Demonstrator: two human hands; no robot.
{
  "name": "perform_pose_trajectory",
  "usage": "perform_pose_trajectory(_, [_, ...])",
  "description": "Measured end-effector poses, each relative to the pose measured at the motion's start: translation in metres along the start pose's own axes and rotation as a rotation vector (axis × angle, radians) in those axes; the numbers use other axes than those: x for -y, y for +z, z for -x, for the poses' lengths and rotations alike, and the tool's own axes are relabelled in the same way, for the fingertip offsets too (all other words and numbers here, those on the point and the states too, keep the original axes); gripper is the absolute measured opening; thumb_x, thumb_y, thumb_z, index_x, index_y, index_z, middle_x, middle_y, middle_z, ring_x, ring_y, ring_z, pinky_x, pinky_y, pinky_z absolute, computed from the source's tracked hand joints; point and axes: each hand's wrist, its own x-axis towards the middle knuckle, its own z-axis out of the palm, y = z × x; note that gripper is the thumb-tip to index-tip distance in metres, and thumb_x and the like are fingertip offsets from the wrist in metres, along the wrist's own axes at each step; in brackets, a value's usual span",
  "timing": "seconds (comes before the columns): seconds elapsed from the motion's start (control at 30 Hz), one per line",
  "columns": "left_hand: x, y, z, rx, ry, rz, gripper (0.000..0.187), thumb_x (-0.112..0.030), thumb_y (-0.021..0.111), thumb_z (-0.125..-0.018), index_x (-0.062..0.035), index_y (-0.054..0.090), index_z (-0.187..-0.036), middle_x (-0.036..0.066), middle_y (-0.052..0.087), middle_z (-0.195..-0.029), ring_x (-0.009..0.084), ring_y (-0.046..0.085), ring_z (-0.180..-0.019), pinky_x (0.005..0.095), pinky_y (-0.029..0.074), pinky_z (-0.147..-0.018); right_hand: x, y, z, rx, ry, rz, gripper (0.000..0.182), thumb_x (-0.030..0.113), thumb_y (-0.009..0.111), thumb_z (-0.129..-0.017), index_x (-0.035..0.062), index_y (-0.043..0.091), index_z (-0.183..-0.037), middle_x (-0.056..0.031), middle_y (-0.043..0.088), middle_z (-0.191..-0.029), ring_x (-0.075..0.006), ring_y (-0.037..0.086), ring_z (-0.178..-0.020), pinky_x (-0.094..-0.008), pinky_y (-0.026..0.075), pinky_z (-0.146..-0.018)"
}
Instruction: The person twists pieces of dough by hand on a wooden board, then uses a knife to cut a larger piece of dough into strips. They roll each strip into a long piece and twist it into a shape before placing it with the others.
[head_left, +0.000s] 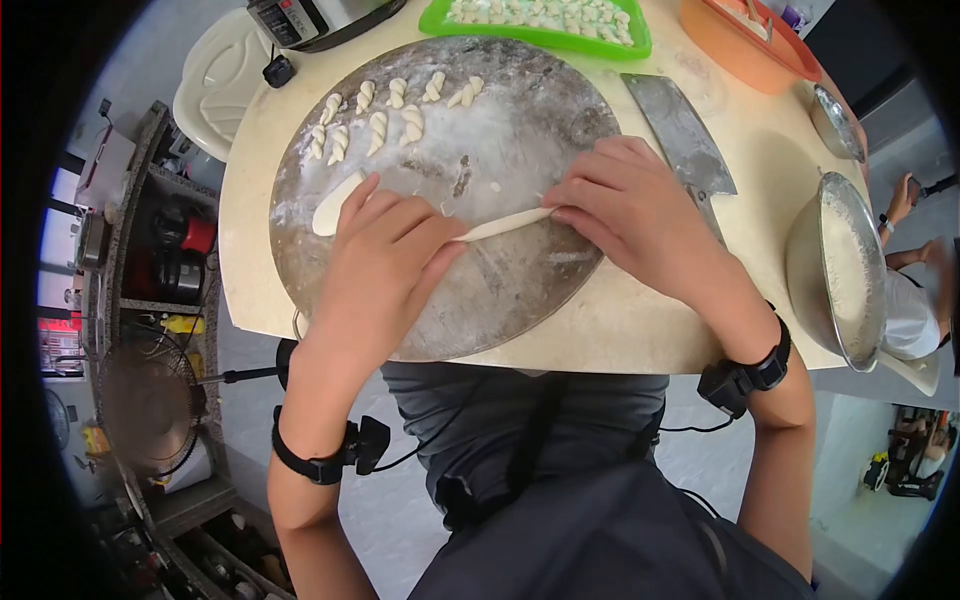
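A thin dough strip [505,225] stretches between my two hands, low over the floured round board [480,310]. My left hand [385,245] pinches its left end and my right hand [620,205] pinches its right end. Beside my left hand lies a flat piece of dough [335,205], partly hidden by the fingers. Several small twisted dough pieces [377,130] rest in rows on the upper left of the board. A tiny dough crumb [495,187] sits just above the strip.
A cleaver [680,130] lies right of the board. Behind are a green tray [540,38] of dough pieces, an orange basin [750,45] and a cooker [315,20]. A metal bowl of flour [840,270] stands at the right edge, near another person's arm [900,205].
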Motion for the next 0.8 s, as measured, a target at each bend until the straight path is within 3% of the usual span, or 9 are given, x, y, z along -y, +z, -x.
perform_pose_trajectory(0.1, [0.004,-0.007,0.004,0.027,-0.007,-0.008,0.015,-0.010,0.080,-0.092,-0.0067,0.077,-0.106,0.008,0.070,-0.099,0.0322,0.067,-0.100,0.0565,0.042,-0.121,0.000,0.000,0.001,-0.012,-0.019,0.011,0.009,0.012,0.078,-0.092,0.0089,0.072,-0.100,-0.0039,0.064,-0.097,-0.0282,0.064,-0.100,-0.0427,0.049,-0.099])
perform_pose_trajectory(0.17, [0.006,-0.009,0.006,0.049,-0.022,-0.014,0.015,-0.009,0.079,-0.092,-0.0069,0.076,-0.107,0.008,0.070,-0.102,0.0323,0.067,-0.102,0.0568,0.041,-0.122,0.000,0.001,0.002,0.025,-0.015,0.016,0.015,0.012,0.077,-0.093,0.0076,0.073,-0.106,-0.0053,0.065,-0.102,-0.0292,0.064,-0.103,-0.0433,0.050,-0.101])
perform_pose_trajectory(0.27, [0.004,-0.007,0.008,0.040,0.000,-0.073,0.027,-0.012,0.079,-0.093,-0.0070,0.074,-0.120,0.010,0.069,-0.118,0.0339,0.065,-0.117,0.0563,0.039,-0.123,0.012,0.008,0.001,0.022,0.067,0.065,0.029,0.015,0.075,-0.095,0.0032,0.071,-0.121,-0.0108,0.068,-0.118,-0.0323,0.064,-0.116,-0.0459,0.049,-0.107])
perform_pose_trajectory(0.37, [-0.025,0.009,0.002,-0.017,-0.103,-0.123,0.048,-0.018,0.073,-0.097,0.0010,0.064,-0.140,0.019,0.063,-0.144,0.0390,0.057,-0.140,0.0573,0.035,-0.126,0.036,0.025,-0.001,0.050,0.105,0.178,0.047,0.021,0.071,-0.098,-0.0033,0.064,-0.138,-0.0179,0.064,-0.139,-0.0357,0.059,-0.135,-0.0502,0.045,-0.117])
perform_pose_trajectory(0.47, [-0.042,0.038,0.003,0.090,-0.077,-0.190,0.067,-0.020,0.061,-0.102,0.0070,0.043,-0.161,0.025,0.043,-0.169,0.0428,0.039,-0.159,0.0555,0.028,-0.131,0.046,0.031,0.002,0.187,0.129,0.223,0.059,0.023,0.070,-0.100,-0.0050,0.056,-0.150,-0.0186,0.053,-0.159,-0.0355,0.046,-0.152,-0.0537,0.037,-0.126])
perform_pose_trajectory(0.5, [-0.041,0.040,0.005,0.097,-0.069,-0.225,0.071,-0.030,0.060,-0.102,0.0113,0.046,-0.158,0.028,0.044,-0.167,0.0427,0.039,-0.159,0.0595,0.027,-0.130,0.046,0.030,0.000,0.242,0.134,0.230,0.062,0.023,0.069,-0.100,-0.0047,0.053,-0.153,-0.0177,0.049,-0.165,-0.0349,0.042,-0.158,-0.0547,0.034,-0.129])
perform_pose_trajectory(0.7, [-0.078,0.019,0.048,0.271,-0.161,-0.206,0.092,-0.053,0.066,-0.099,0.0119,0.043,-0.160,0.027,0.039,-0.172,0.0440,0.034,-0.162,0.0598,0.021,-0.132,0.090,-0.003,0.026,0.411,0.175,0.186,0.091,0.044,0.078,-0.092,-0.0061,0.044,-0.160,-0.0205,0.042,-0.171,-0.0387,0.038,-0.160,-0.0561,0.029,-0.131])
perform_pose_trajectory(0.8, [-0.086,0.022,0.061,0.277,-0.233,-0.117,0.099,-0.055,0.068,-0.097,0.0098,0.036,-0.165,0.026,0.031,-0.177,0.0449,0.028,-0.165,0.0600,0.019,-0.133,0.102,0.000,0.037,0.394,0.235,0.100,0.104,0.054,0.078,-0.086,-0.0066,0.041,-0.162,-0.0221,0.039,-0.172,-0.0398,0.035,-0.162,-0.0565,0.027,-0.132])
